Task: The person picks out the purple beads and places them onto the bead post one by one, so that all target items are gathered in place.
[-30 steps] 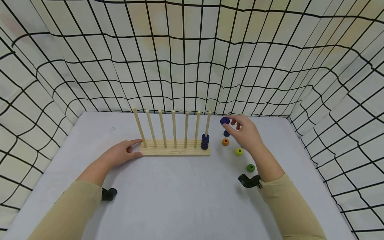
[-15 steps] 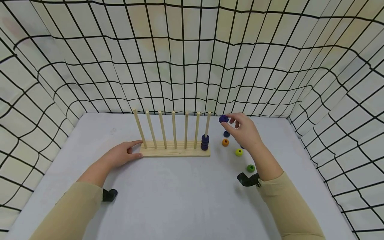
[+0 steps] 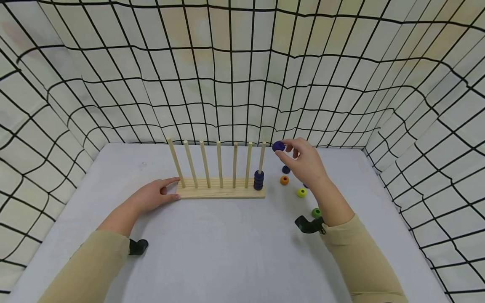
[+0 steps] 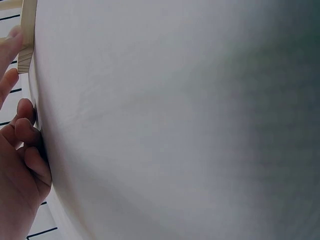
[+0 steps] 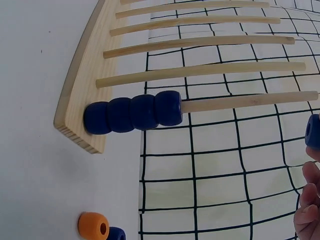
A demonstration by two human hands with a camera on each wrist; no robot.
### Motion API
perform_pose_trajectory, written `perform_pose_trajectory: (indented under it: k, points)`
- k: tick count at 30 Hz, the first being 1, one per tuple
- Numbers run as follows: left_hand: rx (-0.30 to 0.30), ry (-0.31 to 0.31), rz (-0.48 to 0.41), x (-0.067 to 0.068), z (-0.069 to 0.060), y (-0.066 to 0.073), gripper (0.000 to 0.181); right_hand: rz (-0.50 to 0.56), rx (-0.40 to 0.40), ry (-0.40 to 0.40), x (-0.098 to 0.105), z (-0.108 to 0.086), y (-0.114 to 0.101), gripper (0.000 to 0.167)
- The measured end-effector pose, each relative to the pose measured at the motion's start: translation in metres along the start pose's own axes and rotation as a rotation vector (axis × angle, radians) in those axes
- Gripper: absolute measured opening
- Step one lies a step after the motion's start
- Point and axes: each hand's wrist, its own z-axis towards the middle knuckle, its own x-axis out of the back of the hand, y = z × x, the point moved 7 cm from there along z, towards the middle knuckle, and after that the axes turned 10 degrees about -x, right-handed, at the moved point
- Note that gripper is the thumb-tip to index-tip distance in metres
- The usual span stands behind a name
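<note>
The wooden rack [image 3: 221,193] with several upright pegs stands near the far side of the table. My left hand [image 3: 150,197] grips its left end between thumb and forefinger; in the left wrist view the other fingers [image 4: 27,130] are curled beside the rack's edge [image 4: 27,40]. Several dark blue beads [image 3: 259,180] are stacked on the rightmost peg [image 3: 262,155]. Between thumb and fingertips my right hand [image 3: 308,166] pinches another blue bead [image 3: 278,146], right of that peg's top. The right wrist view shows this bead [image 5: 313,132] apart from the peg's tip [image 5: 307,96].
On the white table [image 3: 212,252], to the right of the rack, lie a blue bead [image 3: 286,169], an orange bead [image 3: 284,180], a yellow bead [image 3: 301,192] and a green bead [image 3: 316,212]. Another blue bead is mostly hidden by the right arm. Black netting [image 3: 231,80] surrounds the table.
My right hand has moved slightly left and up with the blue bead, closer to the top of the rightmost peg. The left hand has stayed on the rack's end.
</note>
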Motion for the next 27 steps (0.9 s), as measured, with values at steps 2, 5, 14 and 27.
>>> perform_pose_trajectory:
  k: [2,5,14,27]
  points:
    - [-0.003,-0.001,-0.006,0.000,0.000,0.001,0.081,0.011,0.008,0.003,0.000,0.000,-0.003,0.043]
    - [-0.007,-0.001,-0.006,-0.001,0.000,0.001,0.081,0.031,0.021,0.008,0.000,0.000,-0.006,0.042]
    - [-0.008,0.007,0.010,0.000,0.001,0.000,0.080,0.075,0.058,0.033,0.002,0.000,-0.018,0.042]
    - [0.006,-0.001,0.002,0.000,0.000,0.001,0.081,0.148,0.089,0.049,-0.003,0.002,-0.026,0.039]
